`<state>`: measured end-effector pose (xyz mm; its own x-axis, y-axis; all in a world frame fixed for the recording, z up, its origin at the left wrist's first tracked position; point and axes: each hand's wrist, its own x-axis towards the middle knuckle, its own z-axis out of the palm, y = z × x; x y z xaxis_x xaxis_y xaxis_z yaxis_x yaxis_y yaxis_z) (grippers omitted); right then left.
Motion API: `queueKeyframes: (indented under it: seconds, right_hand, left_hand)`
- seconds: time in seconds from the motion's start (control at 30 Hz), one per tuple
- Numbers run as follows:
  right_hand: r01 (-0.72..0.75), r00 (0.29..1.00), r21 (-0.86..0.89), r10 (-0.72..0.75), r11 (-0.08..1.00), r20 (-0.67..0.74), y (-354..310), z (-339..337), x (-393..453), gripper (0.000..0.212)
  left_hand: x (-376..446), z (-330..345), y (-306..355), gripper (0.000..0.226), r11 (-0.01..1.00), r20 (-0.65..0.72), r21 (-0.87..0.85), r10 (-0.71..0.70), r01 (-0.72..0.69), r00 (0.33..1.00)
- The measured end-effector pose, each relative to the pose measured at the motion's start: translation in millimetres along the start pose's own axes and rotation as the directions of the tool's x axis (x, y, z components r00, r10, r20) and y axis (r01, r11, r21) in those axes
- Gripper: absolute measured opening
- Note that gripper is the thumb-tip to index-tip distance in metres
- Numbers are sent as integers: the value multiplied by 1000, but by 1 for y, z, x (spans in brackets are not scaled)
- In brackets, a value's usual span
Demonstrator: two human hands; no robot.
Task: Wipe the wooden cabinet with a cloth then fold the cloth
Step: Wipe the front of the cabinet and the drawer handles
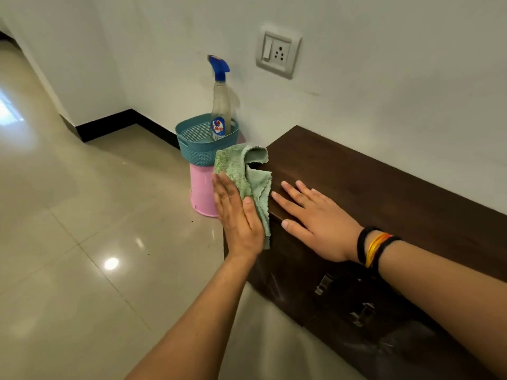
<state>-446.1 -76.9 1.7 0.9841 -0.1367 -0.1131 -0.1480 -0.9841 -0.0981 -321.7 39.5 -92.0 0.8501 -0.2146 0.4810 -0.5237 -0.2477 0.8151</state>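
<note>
A dark brown wooden cabinet point(370, 185) stands low against the white wall, its top running to the right. A crumpled green cloth point(244, 171) hangs over the cabinet's left end. My left hand point(236, 215) presses flat against the cloth on that left side face, thumb on the fabric. My right hand point(312, 218) lies flat, fingers spread, on the cabinet top near its left front corner, holding nothing. Black and orange bands circle that wrist. Metal handles point(323, 283) show on the cabinet's front.
Just left of the cabinet, a teal basket point(192, 146) sits on an upturned pink bucket point(201, 190), holding a clear spray bottle point(220, 105) with a blue trigger. A switch and socket plate point(278, 53) is on the wall. Glossy tiled floor point(82, 229) stretches left.
</note>
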Motion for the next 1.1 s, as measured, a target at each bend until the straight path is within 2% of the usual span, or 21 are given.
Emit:
queueKeyframes:
  seconds: [0.1,0.2,0.27,0.33,0.4,0.47,0.53,0.57,0.67,0.77,0.9,1.0,1.1]
  right_hand:
    - [29,1000,-12,-29,999,10,-2,1,11,61]
    - [46,999,13,-46,999,22,-4,3,18,60]
    - [60,998,16,-61,998,20,-5,3,19,60]
    - [71,997,22,-71,997,13,-4,4,18,60]
    - [78,997,31,-78,996,1,-3,4,17,61]
    - [83,996,33,-83,996,-11,-1,3,20,60]
    - [89,996,30,-88,996,-21,0,1,21,59]
    - [92,996,29,-92,995,-20,0,1,22,58]
    - [96,995,36,-96,995,-4,-1,5,24,54]
    - [137,991,40,-137,990,-12,-2,8,26,52]
    - [206,979,1,-206,979,0,-2,9,30,56]
    - [233,972,6,-233,973,25,-7,9,37,59]
    - [236,971,-12,-235,972,41,-14,10,48,62]
  left_hand:
    - [-30,6,-4,66,999,22,7,-45,45,999]
    - [-67,12,-9,66,988,35,57,-148,145,988]
    - [-87,17,-17,60,989,16,81,-127,125,992]
    - [-92,18,-19,59,983,11,40,-179,178,984]
    - [-79,16,-10,61,963,-60,-45,-269,267,961]
    - [-58,19,2,57,940,-224,-134,-338,315,914]
    - [-45,18,8,58,953,-376,-151,-302,264,876]
    - [-42,16,4,62,965,-404,-121,-264,235,876]
    - [-48,18,-18,60,995,-385,-40,-101,93,918]
    - [-39,26,-33,48,991,-377,-129,-5,-47,926]
    - [-21,31,-27,45,991,-430,-123,-5,-53,903]
    - [-17,35,-18,48,941,-328,-327,-30,-83,944]
    - [-41,47,-19,58,955,-253,-296,-74,-5,965]
